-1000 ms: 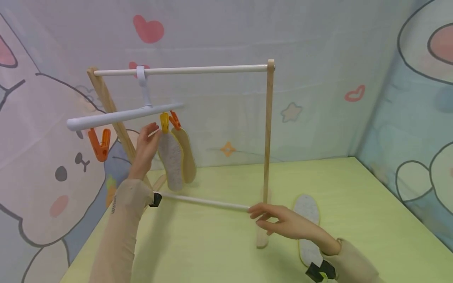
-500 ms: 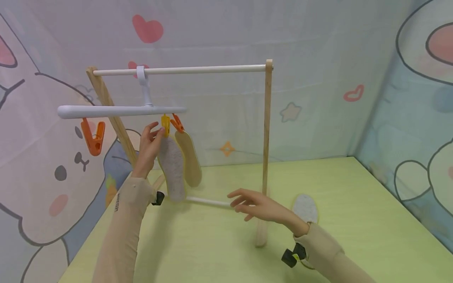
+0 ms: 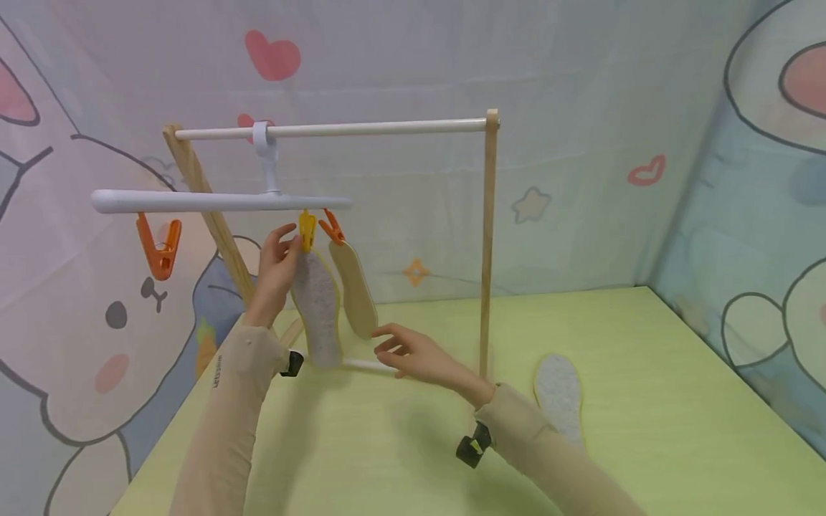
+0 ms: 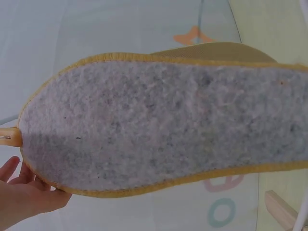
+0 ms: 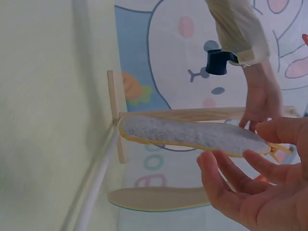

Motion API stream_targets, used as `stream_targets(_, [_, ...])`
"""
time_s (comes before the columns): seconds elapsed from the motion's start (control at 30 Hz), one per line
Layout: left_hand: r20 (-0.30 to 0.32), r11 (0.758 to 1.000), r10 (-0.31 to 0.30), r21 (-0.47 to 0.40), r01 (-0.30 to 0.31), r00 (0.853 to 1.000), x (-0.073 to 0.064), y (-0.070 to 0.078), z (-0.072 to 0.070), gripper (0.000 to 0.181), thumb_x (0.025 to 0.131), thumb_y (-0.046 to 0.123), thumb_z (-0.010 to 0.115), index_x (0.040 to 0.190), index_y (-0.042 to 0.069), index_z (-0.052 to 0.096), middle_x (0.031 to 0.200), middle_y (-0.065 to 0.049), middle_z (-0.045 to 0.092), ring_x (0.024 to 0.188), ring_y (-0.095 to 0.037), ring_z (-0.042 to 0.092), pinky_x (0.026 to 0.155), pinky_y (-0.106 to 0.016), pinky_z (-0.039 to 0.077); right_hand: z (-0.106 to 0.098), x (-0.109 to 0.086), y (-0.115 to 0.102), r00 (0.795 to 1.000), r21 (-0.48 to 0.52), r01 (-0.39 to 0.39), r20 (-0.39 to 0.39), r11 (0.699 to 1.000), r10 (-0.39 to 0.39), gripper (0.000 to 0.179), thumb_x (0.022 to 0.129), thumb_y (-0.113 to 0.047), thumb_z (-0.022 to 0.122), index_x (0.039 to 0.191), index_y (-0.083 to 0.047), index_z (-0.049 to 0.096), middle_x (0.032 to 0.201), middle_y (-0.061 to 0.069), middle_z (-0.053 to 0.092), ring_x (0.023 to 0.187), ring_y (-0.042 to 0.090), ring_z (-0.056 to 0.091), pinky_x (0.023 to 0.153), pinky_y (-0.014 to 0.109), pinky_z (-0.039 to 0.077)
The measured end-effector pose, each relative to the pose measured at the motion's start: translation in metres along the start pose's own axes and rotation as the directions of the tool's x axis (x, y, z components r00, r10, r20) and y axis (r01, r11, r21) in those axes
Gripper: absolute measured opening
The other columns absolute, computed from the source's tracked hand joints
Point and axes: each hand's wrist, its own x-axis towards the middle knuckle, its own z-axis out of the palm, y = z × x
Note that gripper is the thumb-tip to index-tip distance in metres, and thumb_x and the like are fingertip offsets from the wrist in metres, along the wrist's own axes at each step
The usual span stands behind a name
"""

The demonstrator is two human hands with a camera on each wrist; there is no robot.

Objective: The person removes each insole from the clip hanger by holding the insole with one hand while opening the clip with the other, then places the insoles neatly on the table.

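Note:
A grey felt insole (image 3: 316,308) with yellow edging hangs from a yellow clip (image 3: 307,231) under the white hanger (image 3: 219,202). Beside the clip is my left hand (image 3: 277,269), its fingertips at the insole's upper edge. In the left wrist view, that hand (image 4: 29,195) has its fingers partly behind the edge, without a visible pinch. A second insole (image 3: 355,290), tan side showing, hangs behind from an orange clip (image 3: 332,227). My right hand (image 3: 416,355) is in front of the rack, near the lower ends of the insoles, with relaxed fingers and nothing held.
The hanger hooks over the white top rail (image 3: 381,129) of a wooden rack. An orange clip (image 3: 158,247) dangles from its left end. Another grey insole (image 3: 558,394) lies on the table (image 3: 658,401) at right, partly behind my right sleeve.
My right hand has moved left, from beside the rack's right post toward the hanging insoles. The hanger has turned, its near end shifting left and up, while the hanging insoles moved slightly right.

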Motion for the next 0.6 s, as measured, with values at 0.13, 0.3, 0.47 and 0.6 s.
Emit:
stream_targets(0.13, [-0.009, 1.0, 0.025, -0.015, -0.025, 1.0, -0.001, 0.0, 0.004, 0.048, 0.094, 0.031, 0.039, 0.136, 0.01, 0.032, 0.13, -0.022, 0.043, 0.119, -0.033, 0.042, 0.101, -0.044, 0.032, 0.011, 0.017, 0.0, 0.995, -0.026, 0.049, -0.09, 0.998, -0.052, 0.041, 0.091, -0.018, 0.051, 0.129, -0.009, 0.041, 0.119, 0.017, 0.055, 0.103, 0.029, 0.057, 0.074, 0.03, 0.051])
stream_targets(0.3, [-0.008, 0.999, 0.035, 0.003, -0.035, 0.999, -0.003, 0.007, 0.01, 0.046, 0.094, 0.029, 0.04, 0.135, 0.009, 0.034, 0.129, -0.023, 0.045, 0.118, -0.033, 0.044, 0.1, -0.043, 0.033, 0.023, 0.032, 0.0, 0.982, 0.004, 0.033, -0.186, 0.999, -0.032, 0.046, 0.09, -0.02, 0.053, 0.131, -0.006, 0.039, 0.124, 0.02, 0.052, 0.107, 0.033, 0.055, 0.084, 0.037, 0.048])
stream_targets(0.47, [0.011, 1.0, 0.025, 0.007, -0.025, 1.0, -0.005, 0.013, 0.015, 0.044, 0.095, 0.027, 0.041, 0.134, 0.008, 0.035, 0.131, -0.024, 0.043, 0.121, -0.034, 0.042, 0.101, -0.044, 0.033, 0.036, 0.043, 0.005, 0.979, 0.088, 0.011, -0.204, 0.996, 0.008, 0.05, 0.089, -0.02, 0.054, 0.132, -0.003, 0.035, 0.127, 0.024, 0.047, 0.108, 0.037, 0.054, 0.085, 0.04, 0.048])
stream_targets(0.6, [0.021, 0.999, 0.031, -0.009, -0.031, 0.999, -0.006, 0.016, 0.02, 0.042, 0.095, 0.023, 0.041, 0.133, 0.007, 0.035, 0.13, -0.024, 0.044, 0.12, -0.034, 0.043, 0.101, -0.044, 0.033, 0.044, 0.049, 0.008, 0.978, 0.134, 0.016, -0.21, 0.991, 0.013, 0.053, 0.089, -0.02, 0.055, 0.133, -0.001, 0.031, 0.124, 0.025, 0.048, 0.105, 0.038, 0.055, 0.082, 0.04, 0.049])
